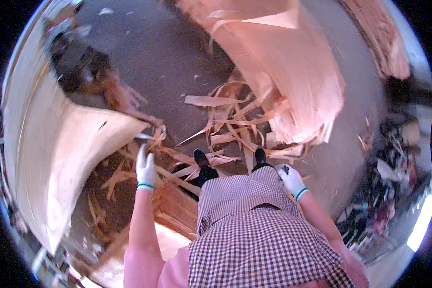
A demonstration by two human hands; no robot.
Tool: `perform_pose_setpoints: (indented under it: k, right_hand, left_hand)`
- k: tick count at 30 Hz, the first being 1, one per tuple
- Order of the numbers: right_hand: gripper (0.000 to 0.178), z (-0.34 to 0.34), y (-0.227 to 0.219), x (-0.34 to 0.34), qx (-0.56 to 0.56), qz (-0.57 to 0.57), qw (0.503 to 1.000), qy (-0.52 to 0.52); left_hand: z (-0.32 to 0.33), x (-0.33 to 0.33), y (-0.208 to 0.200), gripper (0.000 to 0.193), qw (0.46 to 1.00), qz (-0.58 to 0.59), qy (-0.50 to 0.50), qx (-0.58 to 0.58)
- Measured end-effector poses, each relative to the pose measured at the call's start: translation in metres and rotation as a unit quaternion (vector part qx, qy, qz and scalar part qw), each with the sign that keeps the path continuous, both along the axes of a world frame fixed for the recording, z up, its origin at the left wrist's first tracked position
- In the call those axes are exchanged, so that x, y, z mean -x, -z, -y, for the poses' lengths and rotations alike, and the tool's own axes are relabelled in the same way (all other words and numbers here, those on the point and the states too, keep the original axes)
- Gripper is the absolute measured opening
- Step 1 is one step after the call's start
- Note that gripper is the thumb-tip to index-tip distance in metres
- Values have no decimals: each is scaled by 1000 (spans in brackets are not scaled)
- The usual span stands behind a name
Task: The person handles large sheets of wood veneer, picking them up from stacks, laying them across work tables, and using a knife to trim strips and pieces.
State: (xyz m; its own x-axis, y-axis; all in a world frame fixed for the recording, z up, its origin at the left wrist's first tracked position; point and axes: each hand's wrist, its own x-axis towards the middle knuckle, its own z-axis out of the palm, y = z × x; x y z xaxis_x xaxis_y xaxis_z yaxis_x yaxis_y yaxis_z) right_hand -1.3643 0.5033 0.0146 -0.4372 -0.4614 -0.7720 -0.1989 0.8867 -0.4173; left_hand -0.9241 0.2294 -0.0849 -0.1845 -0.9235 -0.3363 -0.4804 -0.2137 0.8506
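My left hand (145,167), in a white glove with a teal cuff, is raised with its fingers stretched out and nothing visible in it. It is beside the tapering end of a pale, curved stack of wood veneer sheets (77,149); I cannot tell whether they touch. By my right hip, my right hand (293,179), gloved the same way, is closed on something small and dark (286,169) that I cannot make out. Ahead of my feet lies a broad pile of pinkish veneer sheets (297,72) with a ragged near end.
Loose veneer strips (235,120) lie tangled on the dark floor in front of my shoes (201,157). A wooden box-like piece (175,204) stands by my left leg. Mixed clutter (384,177) is heaped at right, and more veneer (384,38) lies at far right.
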Motion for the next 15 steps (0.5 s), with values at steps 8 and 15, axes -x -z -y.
perform_pose_setpoints:
  k: [8, 15]
  right_hand:
    - [28, 146, 42, 93, 135, 78, 962, -225]
    - [28, 157, 56, 188, 99, 26, 946, -309]
  left_hand:
    - [-244, 32, -25, 40, 925, 34, -337, -172]
    - [-322, 151, -72, 41, 925, 54, -270, -261]
